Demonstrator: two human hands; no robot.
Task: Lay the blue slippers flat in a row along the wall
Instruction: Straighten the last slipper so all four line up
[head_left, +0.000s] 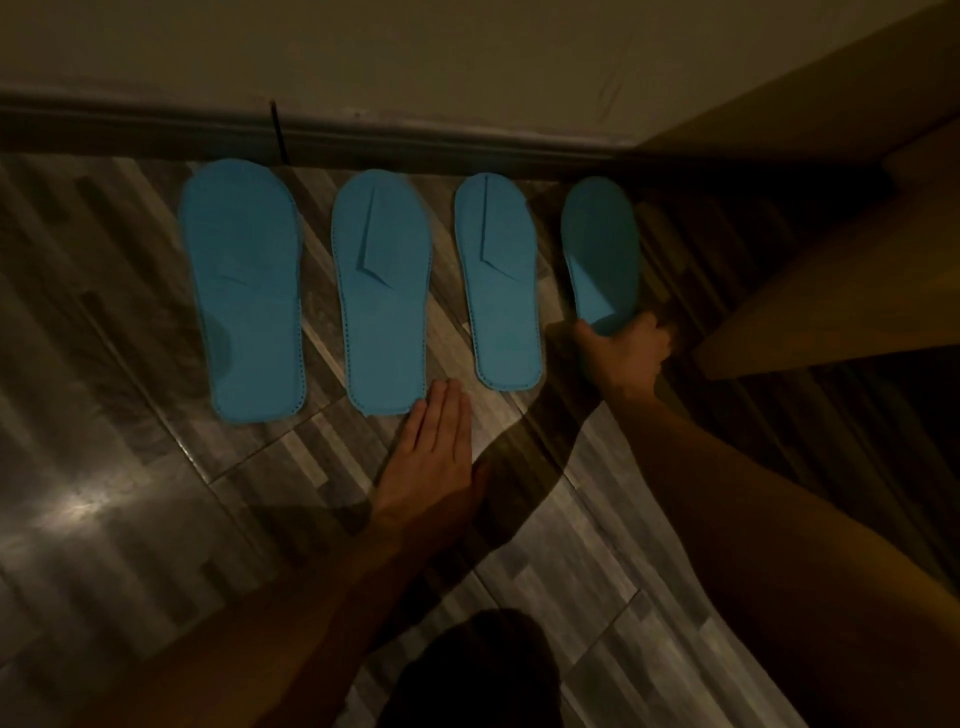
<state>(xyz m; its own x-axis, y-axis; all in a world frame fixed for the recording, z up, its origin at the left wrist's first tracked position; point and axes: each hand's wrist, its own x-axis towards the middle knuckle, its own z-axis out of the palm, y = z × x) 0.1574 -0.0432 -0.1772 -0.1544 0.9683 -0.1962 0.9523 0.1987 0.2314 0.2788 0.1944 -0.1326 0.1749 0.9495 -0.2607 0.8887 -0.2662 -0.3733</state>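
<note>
Several flat blue slippers lie side by side on the floor, toes toward the wall (467, 52). The leftmost slipper (244, 291), the second slipper (384, 296) and the third slipper (501, 286) rest flat. The rightmost slipper (600, 249) is gripped at its heel end by my right hand (626, 353); that end looks slightly raised. My left hand (431, 452) lies flat on the floor with its fingers straight and together, its fingertips just beside the heel of the second slipper, holding nothing.
A dark skirting board (467, 137) runs along the base of the wall. A wooden cabinet or door panel (831, 249) stands at the right, close to the rightmost slipper. The floor (130, 493) is glossy grey striped tile. A dark shape (478, 670) fills the bottom centre.
</note>
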